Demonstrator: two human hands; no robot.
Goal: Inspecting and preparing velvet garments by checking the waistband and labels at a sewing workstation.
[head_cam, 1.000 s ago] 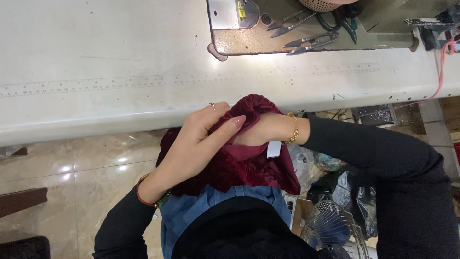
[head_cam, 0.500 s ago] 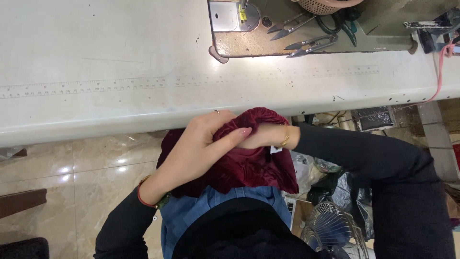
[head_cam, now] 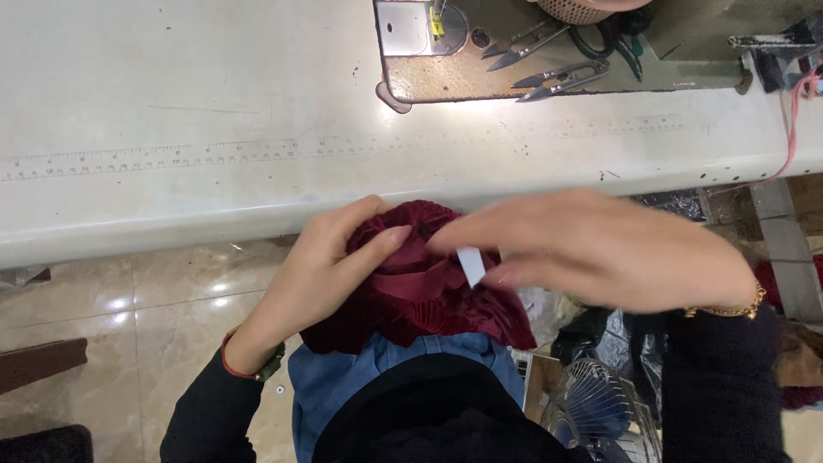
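A bunched dark red velvet fabric piece (head_cam: 420, 296) lies on my lap just below the front edge of the white sewing table (head_cam: 214, 111). My left hand (head_cam: 321, 274) grips its left upper side, fingers curled over the cloth. My right hand (head_cam: 600, 249) is blurred with motion above the fabric's right side, its fingertips at the cloth near a small white label (head_cam: 471, 266) sewn to it. Whether the right hand pinches the label or the cloth is unclear.
A sewing machine base (head_cam: 531, 51) stands at the table's far side with thread snips and scissors (head_cam: 561, 77) on it. A printed ruler strip (head_cam: 154, 157) runs along the table. Tiled floor lies at the left, a wire fan (head_cam: 591, 411) and clutter at the lower right.
My right hand has come out from under the fabric and swung up over its right side. The left hand keeps its grip, and the white label now shows.
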